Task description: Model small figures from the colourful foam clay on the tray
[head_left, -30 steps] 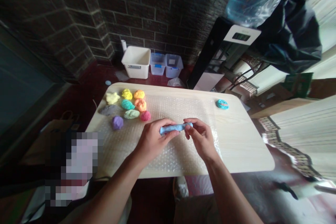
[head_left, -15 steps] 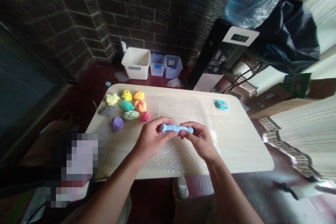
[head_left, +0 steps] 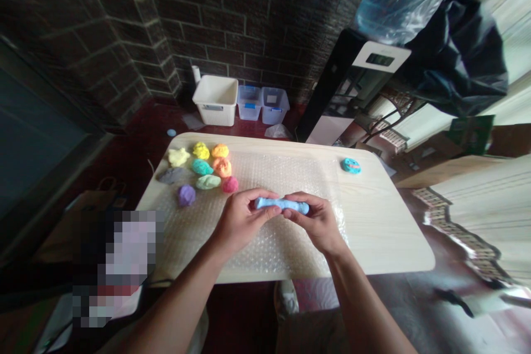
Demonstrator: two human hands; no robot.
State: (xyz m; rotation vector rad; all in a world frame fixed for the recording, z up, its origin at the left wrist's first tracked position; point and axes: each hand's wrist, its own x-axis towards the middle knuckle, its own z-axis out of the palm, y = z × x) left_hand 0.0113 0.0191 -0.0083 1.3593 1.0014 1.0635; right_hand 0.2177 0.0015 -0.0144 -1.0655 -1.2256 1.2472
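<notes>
A light blue roll of modelling clay (head_left: 282,204) lies level between my two hands, above the bubble wrap on the table. My left hand (head_left: 244,217) pinches its left end between thumb and fingers. Around the right part, my right hand (head_left: 316,220) closes with its thumb below and fingers on top. The roll narrows slightly in the middle. Left of my hands sit several clay lumps, among them a purple lump (head_left: 186,195), a pink-red lump (head_left: 229,184), a pale green lump (head_left: 208,181) and an orange lump (head_left: 222,167).
Bubble wrap (head_left: 286,168) covers much of the wooden table (head_left: 385,221). A turquoise clay piece with a pinkish stripe (head_left: 352,165) rests at the far right. Beyond the table stand a white basket (head_left: 216,106), clear bins (head_left: 274,108) and a water dispenser (head_left: 332,88).
The right end of the blue clay roll shows slightly further right, and my right fingers have shifted a little on it. Both hands stay in nearly the same place.
</notes>
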